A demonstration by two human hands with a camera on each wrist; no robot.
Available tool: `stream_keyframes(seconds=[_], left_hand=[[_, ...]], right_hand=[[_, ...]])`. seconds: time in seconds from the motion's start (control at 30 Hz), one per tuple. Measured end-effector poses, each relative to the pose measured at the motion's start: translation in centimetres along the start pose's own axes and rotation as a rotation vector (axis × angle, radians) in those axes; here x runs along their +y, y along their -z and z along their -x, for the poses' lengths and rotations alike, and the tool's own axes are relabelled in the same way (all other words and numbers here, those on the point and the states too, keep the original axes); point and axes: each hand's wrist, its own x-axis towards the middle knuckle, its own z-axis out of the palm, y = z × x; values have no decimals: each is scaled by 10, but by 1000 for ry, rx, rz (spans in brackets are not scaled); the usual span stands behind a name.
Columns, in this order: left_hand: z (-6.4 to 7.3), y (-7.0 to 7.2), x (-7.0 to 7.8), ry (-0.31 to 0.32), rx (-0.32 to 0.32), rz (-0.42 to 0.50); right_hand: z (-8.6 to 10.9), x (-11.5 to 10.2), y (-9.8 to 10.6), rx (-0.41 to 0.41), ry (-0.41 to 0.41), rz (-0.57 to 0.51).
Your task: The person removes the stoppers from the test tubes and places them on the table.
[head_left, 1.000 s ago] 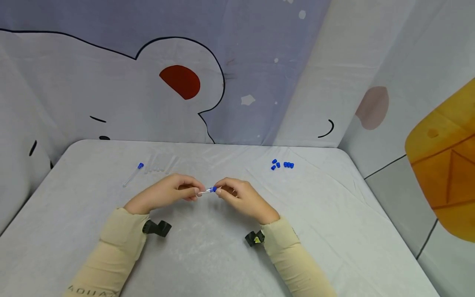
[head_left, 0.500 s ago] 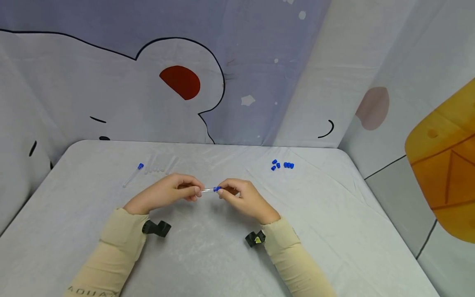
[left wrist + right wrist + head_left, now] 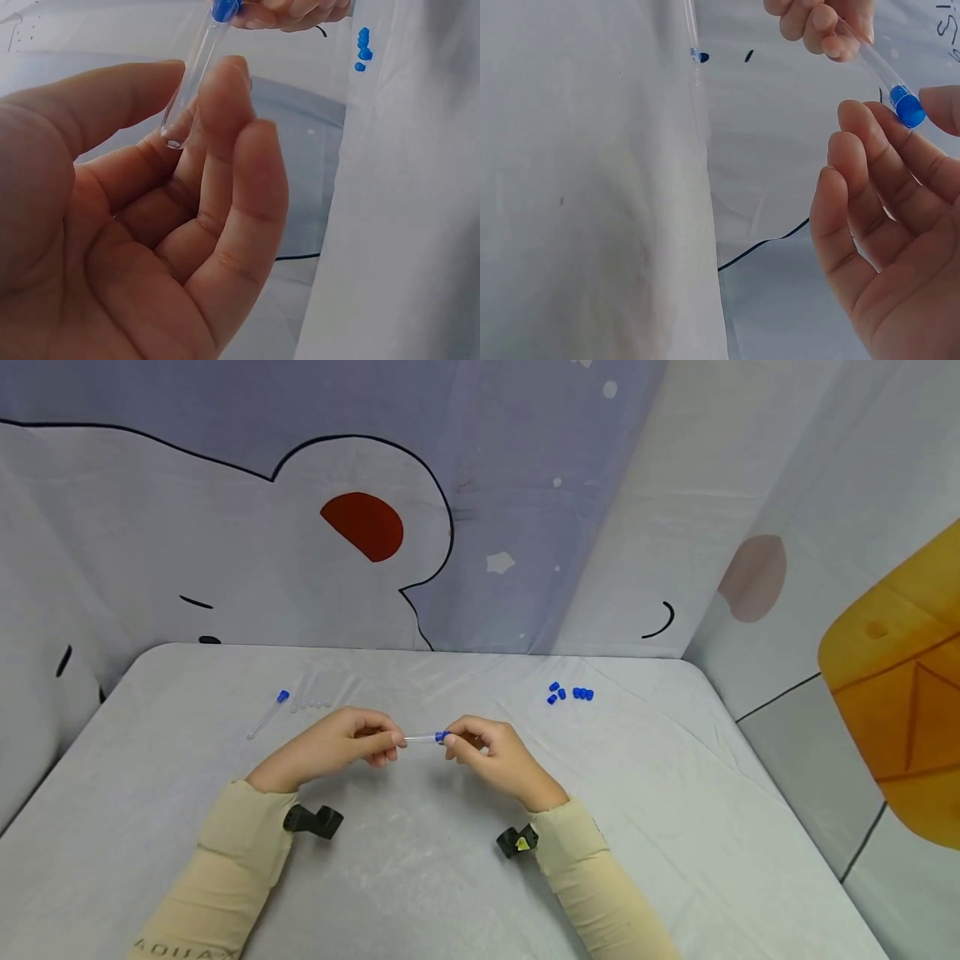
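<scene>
My left hand [image 3: 347, 742] pinches a clear test tube [image 3: 420, 739] near its rounded bottom end, between thumb and fingers. The tube lies nearly level above the table in the head view. At its right end sits a blue cap [image 3: 907, 109], which my right hand [image 3: 491, 756] pinches between thumb and index finger. In the right wrist view the cap is seated on the tube's mouth, and the other fingers are loosely bent beside it. The left wrist view shows the tube's round bottom [image 3: 174, 141] past the fingertips.
A capped test tube [image 3: 268, 714] lies at the table's back left. Beside it lie several clear uncapped tubes [image 3: 318, 689], partly behind my left hand. Several loose blue caps [image 3: 562, 693] sit at the back right. Printed fabric walls [image 3: 525, 527] stand behind the white-covered table [image 3: 675, 827].
Both hands have shifted slightly; the right hand has moved a little right with the cap. More of the tube shows between the hands, and it now lies nearer level.
</scene>
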Motion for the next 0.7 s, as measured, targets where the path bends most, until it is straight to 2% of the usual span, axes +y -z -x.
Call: stream_keyframes(seconds=[0.37, 0.7], left_hand=[[1, -1, 3, -16, 25, 20], [0, -2, 2, -38, 32, 11]], right_hand=[[2, -1, 1, -16, 12, -76], [3, -3, 4, -34, 35, -99]])
